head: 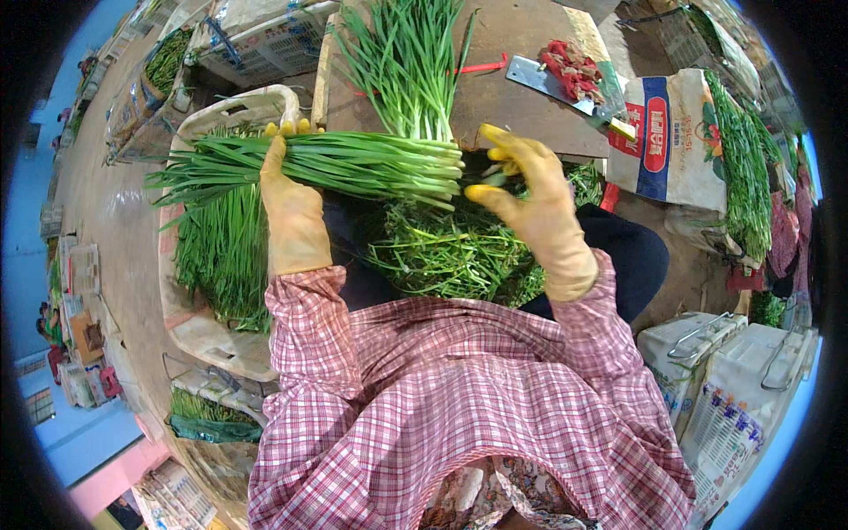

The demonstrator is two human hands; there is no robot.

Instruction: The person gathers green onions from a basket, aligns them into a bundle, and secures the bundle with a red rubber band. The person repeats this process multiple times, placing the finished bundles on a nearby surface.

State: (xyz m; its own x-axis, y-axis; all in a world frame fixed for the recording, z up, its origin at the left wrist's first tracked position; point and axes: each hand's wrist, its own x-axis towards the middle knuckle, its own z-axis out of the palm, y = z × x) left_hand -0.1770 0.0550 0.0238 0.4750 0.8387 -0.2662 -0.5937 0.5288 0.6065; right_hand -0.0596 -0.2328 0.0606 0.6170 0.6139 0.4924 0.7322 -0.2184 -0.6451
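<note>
My left hand (291,199), in a cream glove with yellow fingertips, grips a bunch of garlic chives (358,162) around its leafy part. The bunch lies sideways, pale stem ends to the right. Close to those ends is my right hand (530,192), gloved alike, fingers apart; a small blurred green piece shows by its thumb, and whether it is held I cannot tell. Another pile of chives (417,79) rests on the wooden board (490,119). Loose green trimmings (457,252) lie below the held bunch.
A cleaver (543,83) lies on the board beside crumpled red material (573,69) and a red strap (483,67). At left, a white plastic basket (179,298) holds more chives. A printed woven sack (669,139) stands at right, with white crates (722,404) lower down.
</note>
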